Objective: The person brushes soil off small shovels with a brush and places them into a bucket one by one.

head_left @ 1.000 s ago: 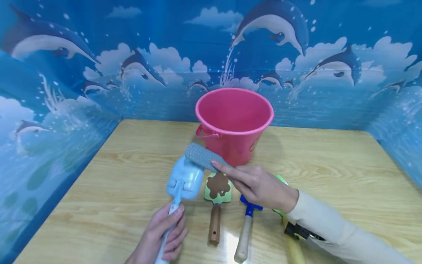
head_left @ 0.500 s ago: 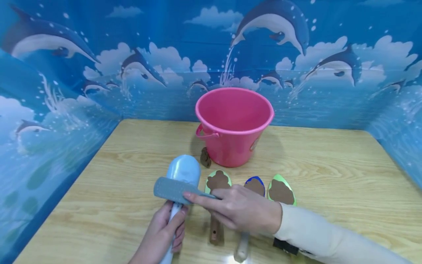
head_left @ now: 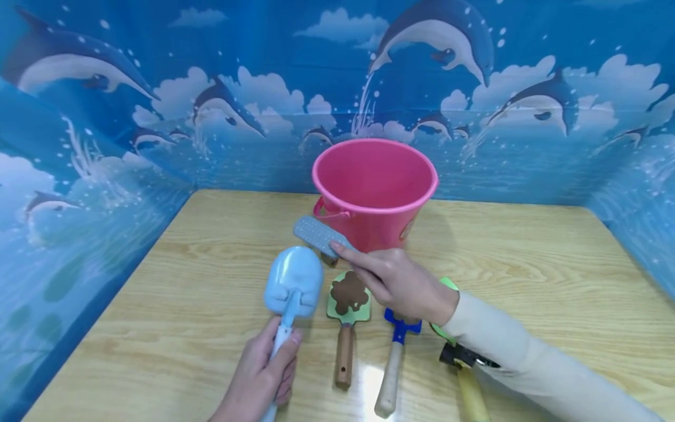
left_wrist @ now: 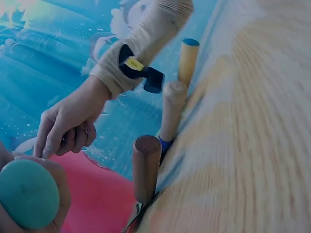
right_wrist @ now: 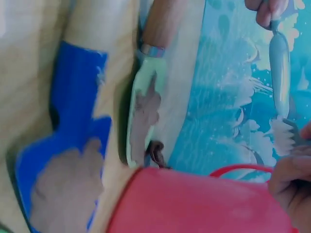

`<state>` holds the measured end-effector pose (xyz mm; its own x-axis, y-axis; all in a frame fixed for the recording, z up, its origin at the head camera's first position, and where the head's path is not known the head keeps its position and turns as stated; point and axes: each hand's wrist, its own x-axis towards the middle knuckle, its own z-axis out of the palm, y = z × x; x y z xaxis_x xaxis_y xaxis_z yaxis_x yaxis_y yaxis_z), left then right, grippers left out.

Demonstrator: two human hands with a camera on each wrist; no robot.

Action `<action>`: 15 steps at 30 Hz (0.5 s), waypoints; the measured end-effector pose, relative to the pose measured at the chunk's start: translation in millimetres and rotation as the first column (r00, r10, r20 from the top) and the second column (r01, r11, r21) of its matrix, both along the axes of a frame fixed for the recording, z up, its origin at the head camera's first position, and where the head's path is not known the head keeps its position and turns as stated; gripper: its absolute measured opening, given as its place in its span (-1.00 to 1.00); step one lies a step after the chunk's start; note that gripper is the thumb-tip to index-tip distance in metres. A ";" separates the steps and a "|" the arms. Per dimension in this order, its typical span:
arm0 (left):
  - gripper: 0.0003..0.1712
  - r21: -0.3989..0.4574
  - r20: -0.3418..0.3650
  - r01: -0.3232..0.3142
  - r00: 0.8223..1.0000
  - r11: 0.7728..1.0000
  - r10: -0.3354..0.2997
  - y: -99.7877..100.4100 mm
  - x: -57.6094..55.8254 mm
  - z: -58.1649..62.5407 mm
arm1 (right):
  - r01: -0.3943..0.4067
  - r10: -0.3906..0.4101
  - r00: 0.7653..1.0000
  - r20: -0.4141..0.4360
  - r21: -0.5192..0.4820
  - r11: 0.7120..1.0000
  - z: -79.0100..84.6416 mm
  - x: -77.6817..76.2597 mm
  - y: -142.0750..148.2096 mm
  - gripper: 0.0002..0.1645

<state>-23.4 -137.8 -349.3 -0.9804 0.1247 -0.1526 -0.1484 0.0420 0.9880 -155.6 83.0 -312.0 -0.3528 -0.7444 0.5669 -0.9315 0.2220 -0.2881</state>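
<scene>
My left hand (head_left: 263, 366) grips the white handle of a light-blue toy shovel (head_left: 294, 278), tilted up over the table with its rounded back facing me. In the left wrist view the round teal end of that handle pokes out of the fist. My right hand (head_left: 398, 284) holds a grey-blue brush (head_left: 319, 235), index finger stretched along its dotted head. The brush is just above the shovel blade's tip, in front of the bucket; from here I cannot tell whether they touch. Under the right hand lie a blue trowel (head_left: 398, 334) and a green-bladed one (head_left: 345, 316), both bearing brown patches.
Behind the hands stands a pink bucket (head_left: 377, 193) with its handle down on the left. A brown lump (head_left: 330, 259) beside it is mostly covered by the brush. Another green trowel with a yellow handle (head_left: 471, 392) lies partly under the right sleeve. Dolphin-printed curtains (head_left: 274, 70) enclose the table.
The brush went from the shovel's upper blade down to its neck, then back up beyond the tip. The left hand and shovel shifted only slightly.
</scene>
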 end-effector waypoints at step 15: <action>-0.72 0.009 0.018 0.025 1.000 1.000 -0.025 -0.2 0.3 -2.7 | -0.145 0.160 0.980 -0.120 0.121 0.982 -7.1 44.5 -22.1 -0.49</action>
<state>-23.0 -138.0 -351.9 -0.9741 0.1501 -0.1691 -0.1653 0.0374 0.9855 -111.1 60.8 -319.1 -0.1596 -0.8445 0.5112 -0.9845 0.0981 -0.1454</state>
